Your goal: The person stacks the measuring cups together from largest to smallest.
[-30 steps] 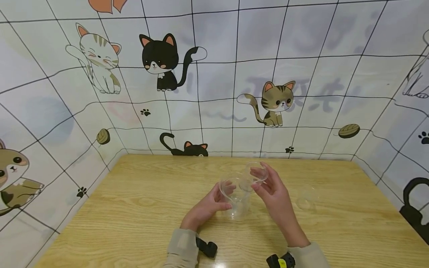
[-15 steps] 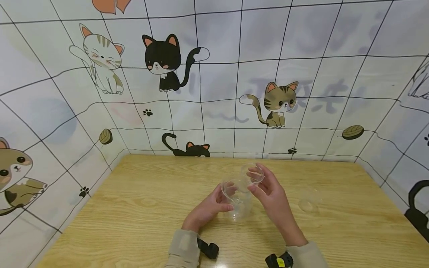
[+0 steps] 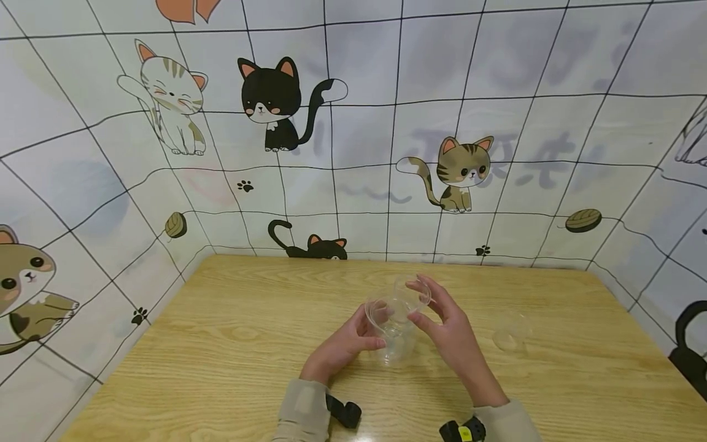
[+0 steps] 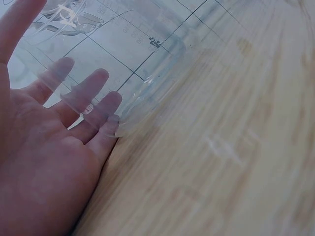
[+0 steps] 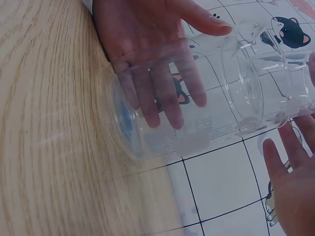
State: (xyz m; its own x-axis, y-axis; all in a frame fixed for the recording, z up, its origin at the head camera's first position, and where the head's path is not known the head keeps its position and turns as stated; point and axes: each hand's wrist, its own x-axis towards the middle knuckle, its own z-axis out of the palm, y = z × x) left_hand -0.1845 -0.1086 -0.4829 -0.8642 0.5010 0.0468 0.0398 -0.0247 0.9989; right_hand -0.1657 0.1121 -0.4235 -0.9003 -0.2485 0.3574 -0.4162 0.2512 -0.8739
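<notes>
My left hand [image 3: 350,341] holds a large clear cup [image 3: 391,350] from its left side, thumb in front and fingers behind. The cup stands on the table, and in the left wrist view faint printed marks show on its wall. A smaller clear cup [image 3: 405,299] is pinched near its rim by my right hand [image 3: 452,334], thumb in front. It tilts toward the left, its lower end in the mouth of the large cup. The right wrist view shows the small cup [image 5: 285,91] overlapping the large cup's [image 5: 197,132] mouth; part of my right hand is outside that frame.
Another clear round item [image 3: 510,337], hard to make out, lies on the wooden table [image 3: 232,319] to the right of my right hand. A white cloth wall [image 3: 359,135] with a grid and cartoon cats rises behind the table and at both sides.
My right hand has moved slightly down and left, bringing the small cup lower into the large cup's mouth. My left hand keeps its hold on the large cup, and the view has shifted slightly.
</notes>
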